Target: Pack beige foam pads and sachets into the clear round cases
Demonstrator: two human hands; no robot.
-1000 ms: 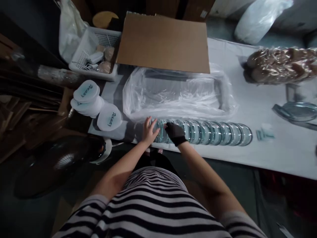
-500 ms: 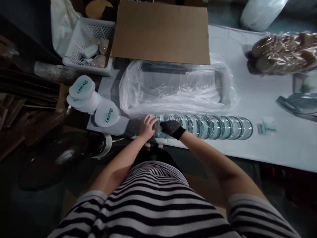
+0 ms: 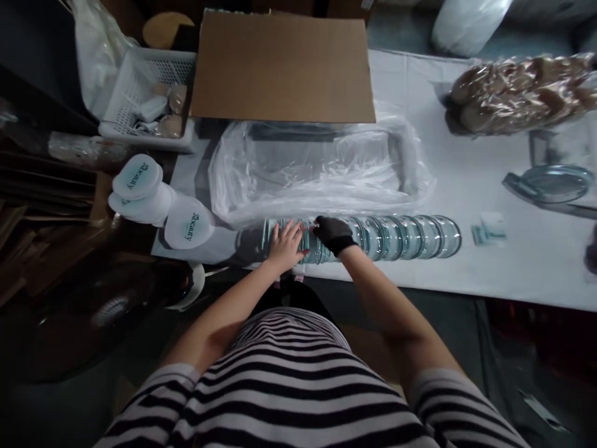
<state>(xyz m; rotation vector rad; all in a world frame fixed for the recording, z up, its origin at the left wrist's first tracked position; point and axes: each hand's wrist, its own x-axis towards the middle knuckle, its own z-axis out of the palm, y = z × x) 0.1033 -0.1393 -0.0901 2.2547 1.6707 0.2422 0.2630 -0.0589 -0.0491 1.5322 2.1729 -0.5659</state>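
Observation:
A long row of clear, teal-tinted round plastic pieces (image 3: pixel 410 238) lies on its side along the table's front edge, nested one against another. My bare left hand (image 3: pixel 285 246) rests flat over the row's left end with its fingers spread. Just to its right, my right hand (image 3: pixel 333 234), in a dark glove, lies over the row with its fingers curled together. What its fingertips pinch, if anything, is hidden. Behind both hands lies a loose clear plastic bag lining (image 3: pixel 321 202), spread around a shallow hollow.
A cardboard flap (image 3: pixel 284 68) stands behind the lining. To the left are stacked white printed rounds (image 3: pixel 189 225) and a white basket (image 3: pixel 116 93) of small items. At right are wrapped brown pieces (image 3: pixel 517 96), a clear teal tray (image 3: pixel 555 185) and a small clear packet (image 3: pixel 489 229).
The view has shifted slightly right. My left hand has moved right and flattened onto the row, whose left end now shows beyond it. My right hand has moved right along the row.

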